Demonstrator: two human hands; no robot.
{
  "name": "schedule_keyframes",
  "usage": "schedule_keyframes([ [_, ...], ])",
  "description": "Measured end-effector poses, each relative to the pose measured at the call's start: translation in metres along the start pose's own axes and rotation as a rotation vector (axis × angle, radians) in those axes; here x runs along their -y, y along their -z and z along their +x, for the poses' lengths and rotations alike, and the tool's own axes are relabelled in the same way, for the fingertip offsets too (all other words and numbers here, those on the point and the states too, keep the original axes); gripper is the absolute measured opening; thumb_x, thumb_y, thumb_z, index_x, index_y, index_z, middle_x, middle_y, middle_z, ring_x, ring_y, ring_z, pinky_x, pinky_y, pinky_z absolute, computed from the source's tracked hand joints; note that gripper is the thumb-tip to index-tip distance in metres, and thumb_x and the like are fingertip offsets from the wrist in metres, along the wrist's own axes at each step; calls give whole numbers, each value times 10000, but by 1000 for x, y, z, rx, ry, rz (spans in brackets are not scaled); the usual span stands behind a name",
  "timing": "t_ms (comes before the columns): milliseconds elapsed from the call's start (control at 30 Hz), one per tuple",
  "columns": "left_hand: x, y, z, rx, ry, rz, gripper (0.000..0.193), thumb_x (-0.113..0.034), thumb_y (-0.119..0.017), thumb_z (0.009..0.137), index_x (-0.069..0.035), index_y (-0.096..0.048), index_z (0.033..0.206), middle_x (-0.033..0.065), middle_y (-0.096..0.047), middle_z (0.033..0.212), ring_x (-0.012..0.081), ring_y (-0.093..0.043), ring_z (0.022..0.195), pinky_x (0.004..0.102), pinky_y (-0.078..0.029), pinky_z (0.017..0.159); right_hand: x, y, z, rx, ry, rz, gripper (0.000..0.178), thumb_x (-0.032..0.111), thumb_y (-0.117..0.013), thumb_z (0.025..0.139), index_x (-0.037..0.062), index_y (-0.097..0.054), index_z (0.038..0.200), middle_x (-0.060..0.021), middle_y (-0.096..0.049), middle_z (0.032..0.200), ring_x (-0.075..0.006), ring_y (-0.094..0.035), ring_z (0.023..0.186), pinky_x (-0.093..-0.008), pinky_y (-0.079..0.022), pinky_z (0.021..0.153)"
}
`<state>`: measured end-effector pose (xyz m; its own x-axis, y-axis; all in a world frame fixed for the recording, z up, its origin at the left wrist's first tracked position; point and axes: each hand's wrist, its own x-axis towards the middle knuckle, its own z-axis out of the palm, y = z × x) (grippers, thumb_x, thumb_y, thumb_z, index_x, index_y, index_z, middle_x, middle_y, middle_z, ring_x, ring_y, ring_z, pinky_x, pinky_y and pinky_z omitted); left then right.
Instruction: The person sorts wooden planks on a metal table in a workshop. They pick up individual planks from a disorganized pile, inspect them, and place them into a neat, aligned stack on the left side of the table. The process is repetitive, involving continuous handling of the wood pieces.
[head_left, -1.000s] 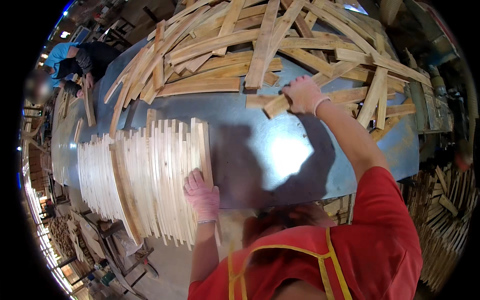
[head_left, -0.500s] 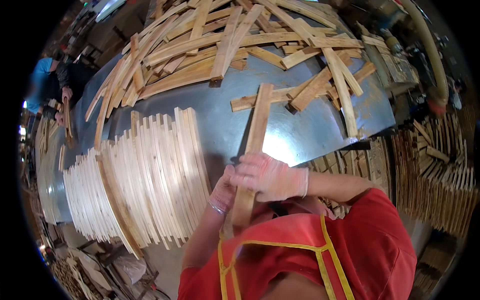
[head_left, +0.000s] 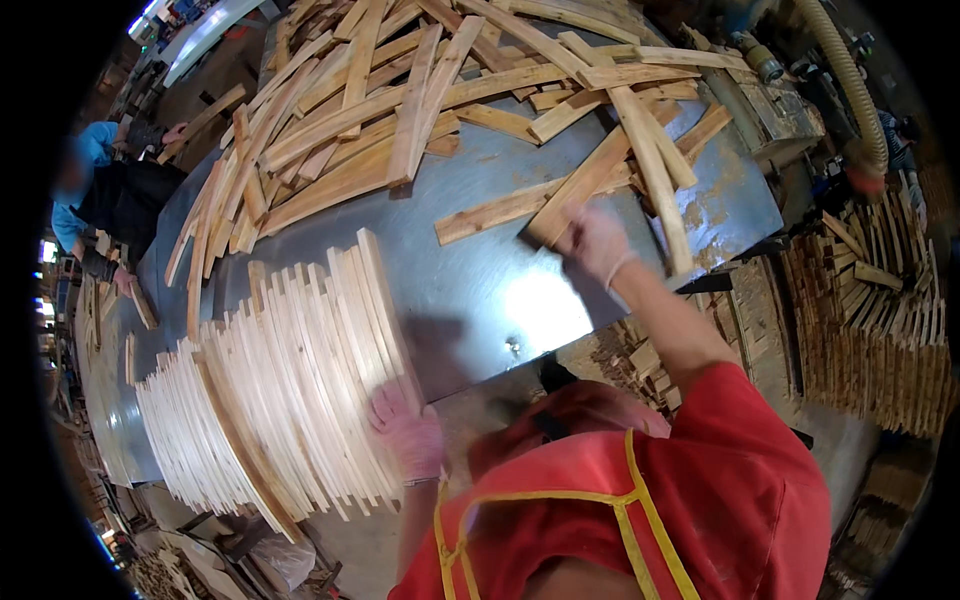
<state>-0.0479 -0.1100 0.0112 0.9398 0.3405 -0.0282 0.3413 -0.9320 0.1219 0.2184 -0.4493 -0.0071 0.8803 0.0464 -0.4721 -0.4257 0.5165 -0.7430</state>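
Observation:
My left hand [head_left: 408, 432], in a pale pink glove, is at the near right end of a long row of upright light wooden strips [head_left: 300, 380]. Its fingers curl over the outermost wooden strip [head_left: 372, 300], with the thumb on the right side. Reaching out over the metal tabletop [head_left: 470, 290], my gloved right hand [head_left: 597, 245] grips the near end of a wooden board [head_left: 582, 195]. That board slants away to the right, crossing over another board [head_left: 480, 215] that lies flat.
A big jumbled heap of boards [head_left: 400, 110] covers the far side of the table. At the left a person in blue [head_left: 95, 190] handles wood pieces. Stacked strips [head_left: 850, 330] stand at the right, below a ribbed hose [head_left: 860, 100]. Wood scraps lie low at the left.
The board held upright before me by both hands is gone from there; a strip now stands at the row's right end. My left hand moved down-left, my right hand up-right onto another board.

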Motion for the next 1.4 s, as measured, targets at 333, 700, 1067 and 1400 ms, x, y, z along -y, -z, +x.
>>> schedule_keyframes([
  [333,-136,-2,91,402,-145,-75,1043,-500,-865,840,-60,-378,1650,200,-546,1547,411,-578,1365,500,-475,1146,78,4,-15,-67,570,-1406,540,397,-696,916,40,-640,1317,-247,-703,1173,-407,-669,1159,-506,-538,1014],
  [700,-84,1,54,613,208,-752,697,-216,-673,909,-17,-502,1555,238,-636,1370,396,-697,1160,487,-574,983,52,34,30,-91,444,-1659,882,268,-828,788,67,-487,1577,-254,-707,1232,-427,-699,1132,-463,-568,1009],
  [1067,-31,-14,8,68,-7,-93,730,-314,-767,874,-55,-552,1522,177,-593,1461,371,-589,1320,530,-452,1125,-149,-142,-54,796,75,-1353,495,276,-663,852,-51,-641,1222,-331,-704,1182,-509,-677,1088,-506,-536,986],
  [1400,-27,-25,1,0,-33,43,891,-293,-802,801,-77,-457,1595,170,-443,1614,405,-393,1512,586,-305,1254,-19,-81,54,234,625,-2278,435,257,-710,849,132,-728,1265,-169,-746,1193,-340,-693,1191,-491,-488,1070],
])
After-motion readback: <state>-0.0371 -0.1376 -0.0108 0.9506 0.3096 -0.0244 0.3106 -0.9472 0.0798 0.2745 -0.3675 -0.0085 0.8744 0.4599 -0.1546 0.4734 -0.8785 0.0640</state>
